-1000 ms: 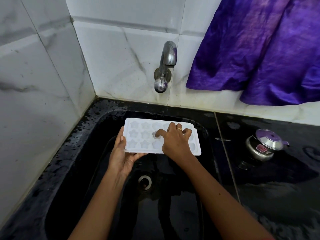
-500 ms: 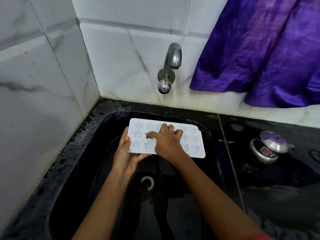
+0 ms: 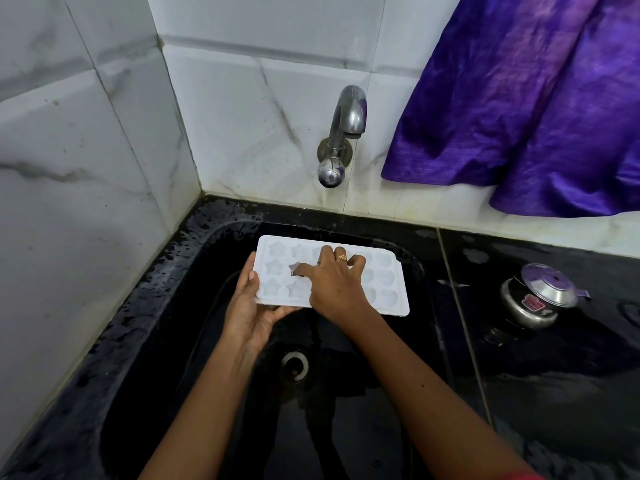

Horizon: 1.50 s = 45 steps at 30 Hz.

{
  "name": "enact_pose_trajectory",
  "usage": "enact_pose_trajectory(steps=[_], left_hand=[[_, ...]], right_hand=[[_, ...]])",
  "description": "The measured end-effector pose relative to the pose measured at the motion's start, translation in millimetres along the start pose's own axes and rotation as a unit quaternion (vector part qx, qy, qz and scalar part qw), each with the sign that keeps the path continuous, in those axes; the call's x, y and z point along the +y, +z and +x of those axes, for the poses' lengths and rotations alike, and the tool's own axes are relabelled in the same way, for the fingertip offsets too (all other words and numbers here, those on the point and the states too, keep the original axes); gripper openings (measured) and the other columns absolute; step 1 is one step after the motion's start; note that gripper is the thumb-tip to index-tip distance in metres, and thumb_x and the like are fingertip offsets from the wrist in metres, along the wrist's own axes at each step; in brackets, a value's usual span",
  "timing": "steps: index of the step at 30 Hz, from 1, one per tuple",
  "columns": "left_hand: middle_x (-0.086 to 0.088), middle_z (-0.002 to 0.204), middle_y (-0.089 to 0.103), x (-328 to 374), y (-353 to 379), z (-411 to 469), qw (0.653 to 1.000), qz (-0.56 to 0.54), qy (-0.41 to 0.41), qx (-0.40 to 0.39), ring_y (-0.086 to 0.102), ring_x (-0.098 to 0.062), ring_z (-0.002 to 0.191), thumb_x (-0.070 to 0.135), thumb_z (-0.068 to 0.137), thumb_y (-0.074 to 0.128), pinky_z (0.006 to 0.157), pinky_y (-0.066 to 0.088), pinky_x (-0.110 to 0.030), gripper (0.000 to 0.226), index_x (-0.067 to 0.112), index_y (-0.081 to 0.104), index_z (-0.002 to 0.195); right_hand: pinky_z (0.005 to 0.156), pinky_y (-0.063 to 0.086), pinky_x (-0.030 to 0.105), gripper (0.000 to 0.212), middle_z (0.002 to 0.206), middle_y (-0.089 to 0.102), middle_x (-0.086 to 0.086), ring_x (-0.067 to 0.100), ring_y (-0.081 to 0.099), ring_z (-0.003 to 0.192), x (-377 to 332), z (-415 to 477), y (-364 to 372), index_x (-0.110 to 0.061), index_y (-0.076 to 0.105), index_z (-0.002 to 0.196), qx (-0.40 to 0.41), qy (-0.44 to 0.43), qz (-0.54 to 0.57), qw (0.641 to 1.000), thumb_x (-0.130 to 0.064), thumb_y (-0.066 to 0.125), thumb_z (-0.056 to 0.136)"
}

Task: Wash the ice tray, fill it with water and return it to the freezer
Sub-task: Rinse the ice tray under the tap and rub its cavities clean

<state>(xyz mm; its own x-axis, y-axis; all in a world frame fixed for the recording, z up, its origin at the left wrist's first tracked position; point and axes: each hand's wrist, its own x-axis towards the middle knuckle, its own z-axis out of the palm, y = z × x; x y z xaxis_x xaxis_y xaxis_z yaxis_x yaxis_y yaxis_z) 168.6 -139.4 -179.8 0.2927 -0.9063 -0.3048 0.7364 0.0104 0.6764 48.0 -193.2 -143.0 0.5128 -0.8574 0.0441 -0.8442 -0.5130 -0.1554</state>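
Observation:
A white ice tray (image 3: 388,289) with star and heart shaped cells is held level over the black sink (image 3: 166,341). My left hand (image 3: 249,306) grips its near left corner, thumb on the rim and fingers underneath. My right hand (image 3: 332,282) lies on top of the tray's middle, its forefinger pressed into a star cell in the left half; a ring shows on one finger. The metal tap (image 3: 341,133) sticks out of the tiled wall above the tray, and no water runs from it.
The sink drain (image 3: 294,365) lies below the tray. A small steel pot with a lid (image 3: 536,299) stands on the wet black counter at the right. A purple cloth (image 3: 519,98) hangs over the wall at the upper right. White marble tiles close off the left side and the back.
My right forefinger has moved leftward across the tray from a middle cell to a star cell. My left hand keeps its hold on the tray's corner.

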Motion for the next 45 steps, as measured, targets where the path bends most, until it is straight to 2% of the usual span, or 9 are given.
enact_pose_trajectory(steps=[3,6,10,15,20,25,36,41,45], left_hand=[[-0.012,0.134,0.055,-0.1,0.3,-0.4,1.000,0.000,-0.002,0.000,0.060,-0.032,0.111,0.021,0.102,0.034,0.065,0.059,-0.050,0.039,0.022,0.042,0.141],[-0.011,0.131,0.057,-1.8,0.6,0.6,1.000,-0.015,0.003,-0.001,0.063,-0.028,0.104,0.021,0.103,0.032,0.059,0.059,-0.046,0.040,0.021,0.041,0.141],[-0.003,0.117,0.063,-3.8,-1.5,1.7,1.000,-0.028,0.011,-0.001,0.070,-0.019,0.090,0.019,0.103,0.030,0.054,0.058,-0.041,0.040,0.023,0.041,0.141],[-0.005,0.121,0.060,-8.0,-0.5,2.4,1.000,-0.025,0.009,0.011,0.064,-0.021,0.095,0.021,0.102,0.032,0.053,0.058,-0.040,0.039,0.025,0.043,0.140],[0.000,0.114,0.063,-8.5,0.6,2.4,1.000,-0.025,0.007,0.016,0.068,-0.016,0.087,0.022,0.102,0.032,0.052,0.057,-0.037,0.038,0.028,0.044,0.138],[-0.003,0.118,0.061,-7.1,-0.5,1.2,1.000,-0.023,0.006,0.007,0.063,-0.022,0.096,0.022,0.102,0.033,0.054,0.058,-0.039,0.039,0.026,0.042,0.140],[-0.002,0.115,0.062,-7.0,-2.2,-2.1,1.000,-0.020,0.002,0.023,0.064,-0.021,0.094,0.023,0.102,0.033,0.053,0.058,-0.039,0.039,0.027,0.043,0.140],[-0.003,0.117,0.064,-7.2,-3.9,-3.2,1.000,-0.016,0.008,0.010,0.069,-0.020,0.091,0.022,0.102,0.033,0.055,0.058,-0.041,0.037,0.024,0.046,0.137],[-0.006,0.126,0.060,-2.3,-6.4,-2.8,1.000,0.019,0.015,0.001,0.066,-0.024,0.100,0.023,0.103,0.030,0.059,0.059,-0.043,0.038,0.023,0.044,0.138]], right_hand=[[0.093,0.017,0.045,0.056,0.115,0.040,0.009,0.030,0.032,0.115,-0.7,-0.2,-3.1,-0.033,0.052,0.125,0.012,0.002,0.000,1.000,0.000,0.047,0.079],[0.088,0.012,0.040,0.059,0.114,0.039,0.008,0.028,0.032,0.115,-6.6,2.5,-7.7,-0.031,0.049,0.124,0.029,-0.005,0.032,0.999,0.003,0.047,0.076],[0.092,0.015,0.042,0.057,0.119,0.037,0.008,0.028,0.029,0.118,-14.0,6.3,-12.6,-0.035,0.046,0.131,-0.018,-0.033,0.040,0.998,-0.004,0.050,0.083],[0.097,0.019,0.045,0.051,0.121,0.037,0.009,0.029,0.029,0.119,-22.8,9.0,-8.1,-0.038,0.045,0.133,-0.040,-0.040,0.012,0.998,-0.013,0.050,0.088],[0.097,0.020,0.044,0.053,0.123,0.037,0.010,0.031,0.029,0.120,-27.0,10.0,-2.5,-0.036,0.044,0.135,-0.047,-0.033,0.008,0.998,-0.014,0.050,0.087],[0.098,0.018,0.047,0.051,0.125,0.036,0.011,0.032,0.027,0.123,-26.5,10.7,-4.0,-0.038,0.046,0.132,-0.034,-0.038,-0.007,0.999,-0.013,0.049,0.088],[0.099,0.018,0.047,0.051,0.127,0.035,0.011,0.032,0.026,0.124,-30.5,9.4,-1.2,-0.036,0.046,0.132,-0.045,-0.045,-0.015,0.998,-0.013,0.051,0.087],[0.096,0.017,0.045,0.055,0.123,0.035,0.010,0.030,0.028,0.121,-22.0,0.3,-5.6,-0.033,0.046,0.130,0.017,-0.034,0.022,0.999,-0.007,0.054,0.082],[0.091,0.011,0.041,0.063,0.113,0.037,0.006,0.026,0.031,0.115,9.2,-18.1,-11.1,-0.032,0.054,0.123,0.078,0.055,0.055,0.994,0.006,0.047,0.073]])
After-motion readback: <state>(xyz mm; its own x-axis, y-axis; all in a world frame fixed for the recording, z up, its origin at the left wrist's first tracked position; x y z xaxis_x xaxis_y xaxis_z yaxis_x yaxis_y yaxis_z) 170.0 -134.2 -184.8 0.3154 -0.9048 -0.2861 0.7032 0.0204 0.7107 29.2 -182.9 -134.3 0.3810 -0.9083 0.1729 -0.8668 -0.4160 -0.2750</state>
